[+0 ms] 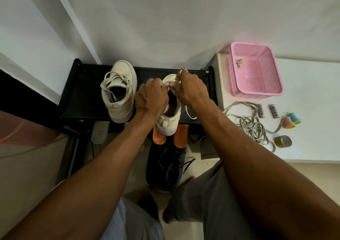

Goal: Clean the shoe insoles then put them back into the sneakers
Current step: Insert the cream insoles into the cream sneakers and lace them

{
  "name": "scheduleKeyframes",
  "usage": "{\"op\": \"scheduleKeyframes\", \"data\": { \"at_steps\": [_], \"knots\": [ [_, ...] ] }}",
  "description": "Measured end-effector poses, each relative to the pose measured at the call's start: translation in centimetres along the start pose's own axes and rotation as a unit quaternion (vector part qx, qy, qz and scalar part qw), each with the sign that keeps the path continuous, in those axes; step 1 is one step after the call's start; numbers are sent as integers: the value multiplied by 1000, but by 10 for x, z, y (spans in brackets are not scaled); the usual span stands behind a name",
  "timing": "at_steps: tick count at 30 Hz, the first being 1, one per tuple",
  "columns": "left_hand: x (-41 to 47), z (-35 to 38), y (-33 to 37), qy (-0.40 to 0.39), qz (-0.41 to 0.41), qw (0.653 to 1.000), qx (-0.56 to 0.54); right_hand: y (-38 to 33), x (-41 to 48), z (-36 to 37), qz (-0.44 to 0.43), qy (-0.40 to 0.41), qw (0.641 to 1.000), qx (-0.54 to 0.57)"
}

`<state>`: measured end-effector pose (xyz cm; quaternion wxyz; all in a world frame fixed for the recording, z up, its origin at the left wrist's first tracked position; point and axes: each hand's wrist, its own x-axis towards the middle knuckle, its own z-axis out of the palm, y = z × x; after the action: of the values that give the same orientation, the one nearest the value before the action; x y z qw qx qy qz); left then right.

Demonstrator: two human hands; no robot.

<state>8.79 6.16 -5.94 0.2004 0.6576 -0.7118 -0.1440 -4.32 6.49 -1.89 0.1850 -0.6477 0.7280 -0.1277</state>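
Two sneakers stand on the black rack (82, 92) in the head view. The left-hand sneaker (119, 92) is unattended. The right-hand sneaker (168, 125) is under both hands, its heel overhanging the rack's front edge. The left hand (150, 97) and right hand (191, 91) have their fingers curled, pinching the lace (171, 82) at the throat. Two flat orange pieces (181, 137), probably the insoles, lie below the rack top. Such insoles should be light, thin and flexible: grip the heel end and feed toe first. The upper looks soft, so hold it open by the collar. The rack stands against a white wall, beside a white counter (312, 102) bearing a pink basket (257, 92) and loose laces (252, 124).
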Motion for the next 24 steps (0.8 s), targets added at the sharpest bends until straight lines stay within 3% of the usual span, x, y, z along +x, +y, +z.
{"op": "scheduleKeyframes", "data": {
  "at_steps": [15, 24],
  "knots": [
    [8, -30, 7, -84, 22, 996, 23, 9, 8, -9, 45, -98, 994, 29],
    [10, -33, 5, -115, 9, 992, 49, 9, 10, -10, 78, -101, 992, 17]
  ]
}}
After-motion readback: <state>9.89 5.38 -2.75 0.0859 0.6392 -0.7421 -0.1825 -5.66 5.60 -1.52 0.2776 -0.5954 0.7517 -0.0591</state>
